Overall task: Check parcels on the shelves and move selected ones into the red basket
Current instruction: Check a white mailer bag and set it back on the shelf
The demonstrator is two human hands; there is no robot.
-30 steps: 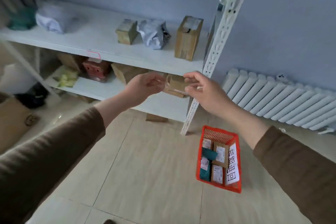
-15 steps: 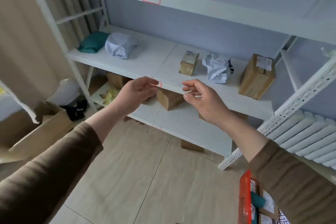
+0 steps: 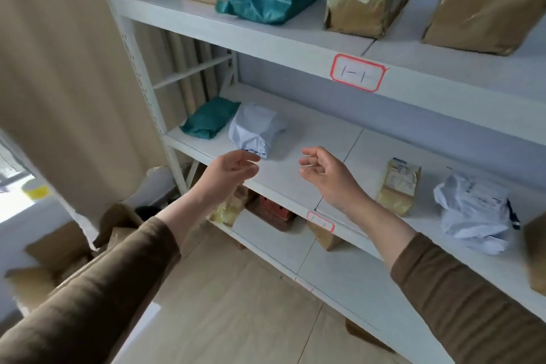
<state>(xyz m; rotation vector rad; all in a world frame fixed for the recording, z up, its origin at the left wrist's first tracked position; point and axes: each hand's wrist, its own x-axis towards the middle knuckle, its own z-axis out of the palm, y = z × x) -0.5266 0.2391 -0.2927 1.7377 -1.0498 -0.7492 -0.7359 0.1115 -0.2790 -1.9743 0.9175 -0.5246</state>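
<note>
Both arms are reaching toward the middle shelf [image 3: 295, 183]; left hand [image 3: 229, 176] and right hand [image 3: 326, 176] are hovering empty, fingers loosely apart.

I stand before a white metal shelving unit [image 3: 139, 47] with perforated uprights, filling the view from 11 to 4 o'clock. A pale blue-grey wall [image 3: 283, 86] shows behind it. Beige curtain [image 3: 59, 68] hangs at 9 o'clock, daylight from a window [image 3: 17, 186] below. Light wood-look floor [image 3: 236, 304] at 6 o'clock.

L hand [image 3: 229, 170] & R hand [image 3: 325, 173] empty, loosely curled — before middle shelf [image 3: 295, 183].
</note>
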